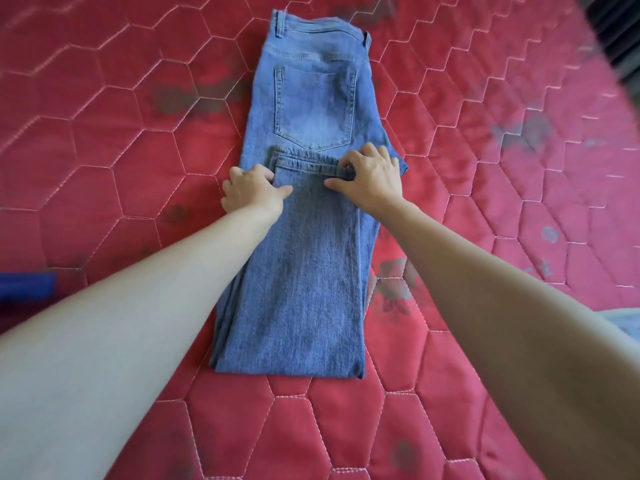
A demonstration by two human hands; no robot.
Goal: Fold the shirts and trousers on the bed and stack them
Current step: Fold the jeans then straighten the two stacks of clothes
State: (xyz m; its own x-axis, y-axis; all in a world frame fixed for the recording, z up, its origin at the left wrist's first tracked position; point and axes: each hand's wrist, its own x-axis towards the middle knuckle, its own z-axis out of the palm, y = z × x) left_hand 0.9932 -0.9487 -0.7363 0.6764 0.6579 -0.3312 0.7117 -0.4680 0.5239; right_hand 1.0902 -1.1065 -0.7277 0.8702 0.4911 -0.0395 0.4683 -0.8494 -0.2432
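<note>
Trousers: we see faded blue denim jeans point(311, 109) lying mid-bed on the red quilted mattress point(104, 150), legs doubled up to the back pocket.
Axis: long, waistband away from us.
Hands: our left hand point(251, 192) and right hand point(370, 178) pinch the hem corners.
Left: another fold, stacking; no shirts visible.

I take this for a bedroom in a home. Under my view lies a bare mattress point(485, 188), red, quilted in hexagons with pale stitching and marked with dark, faded patches. A pair of blue jeans point(304, 237) is spread on it, legs folded back toward the waistband, the sort of laundry one sorts on a bed. A dark slatted surface point(620, 32) shows at the upper right, too blurred to identify.
</note>
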